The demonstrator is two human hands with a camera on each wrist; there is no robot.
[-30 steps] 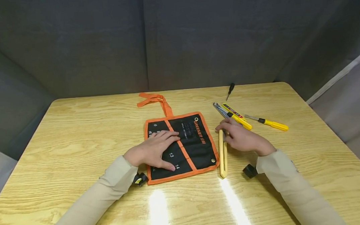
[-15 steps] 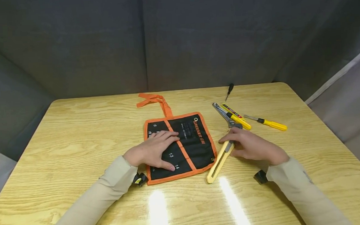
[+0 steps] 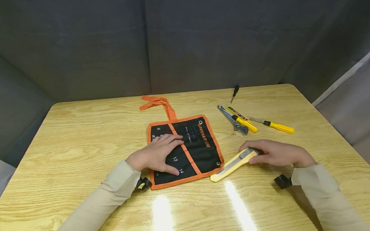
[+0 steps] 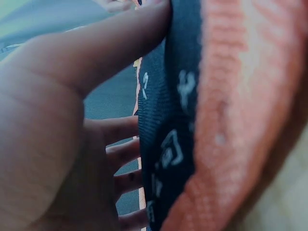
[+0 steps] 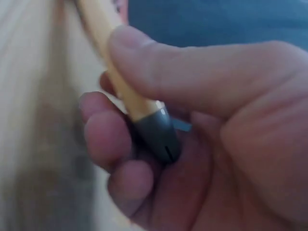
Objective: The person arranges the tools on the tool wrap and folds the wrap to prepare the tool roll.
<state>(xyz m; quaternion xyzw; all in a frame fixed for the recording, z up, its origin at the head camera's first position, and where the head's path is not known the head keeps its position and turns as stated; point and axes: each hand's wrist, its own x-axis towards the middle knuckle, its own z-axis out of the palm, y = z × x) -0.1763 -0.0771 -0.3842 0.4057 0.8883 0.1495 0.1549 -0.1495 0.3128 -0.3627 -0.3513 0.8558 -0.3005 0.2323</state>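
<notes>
Utility knife: swung round to more of a slant since half a second ago, and the right hand (image 3: 271, 153) shifted right with it; the yellow knife (image 3: 233, 166) now has its far end right by the pouch's near right corner, can't tell if they touch
Right fingers: curled in around the dark-capped end, thumb pressed along the yellow body, so a pretty snug grip
Left hand (image 3: 157, 154): hasn't budged, fingers spread and resting on the pouch, nothing gripped
Tool pouch (image 3: 203, 156): black with orange trim, flat on the wood table (image 3: 89, 133), orange ties (image 3: 161, 102) trailing off the back
Other tools: adjustable wrench (image 3: 242, 130) with a yellow screwdriver (image 3: 248, 124) lying across it, another yellow screwdriver (image 3: 281, 127) off to the right
</notes>
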